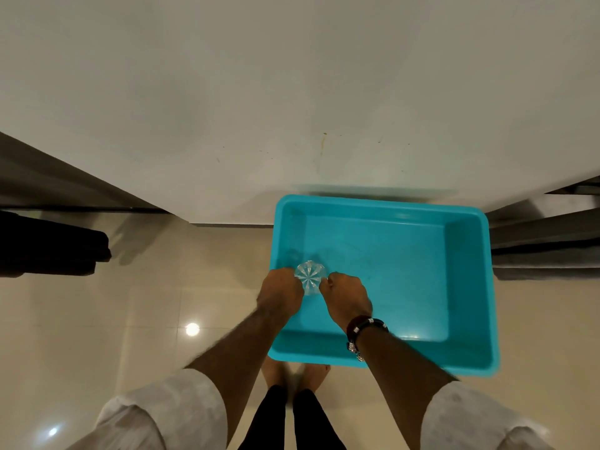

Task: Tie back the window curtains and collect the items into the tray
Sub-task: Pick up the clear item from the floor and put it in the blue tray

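Observation:
A turquoise plastic tray (467,280) sits on the tiled floor against the foot of a pale wall. Inside it, at its near left part, is a clear cut glass (309,276) seen from above, with a star pattern. My left hand (280,292) grips the glass from the left with curled fingers, and my right hand (345,297) grips it from the right. A dark beaded bracelet is on my right wrist. I cannot tell whether the glass rests on the tray's bottom.
A pale wall (292,108) fills the upper view. Dark curtain fabric (48,251) hangs at the left edge and grey curtain fabric (548,251) at the right. Glossy beige floor tiles (168,306) lie left of the tray. My bare feet stand just before the tray.

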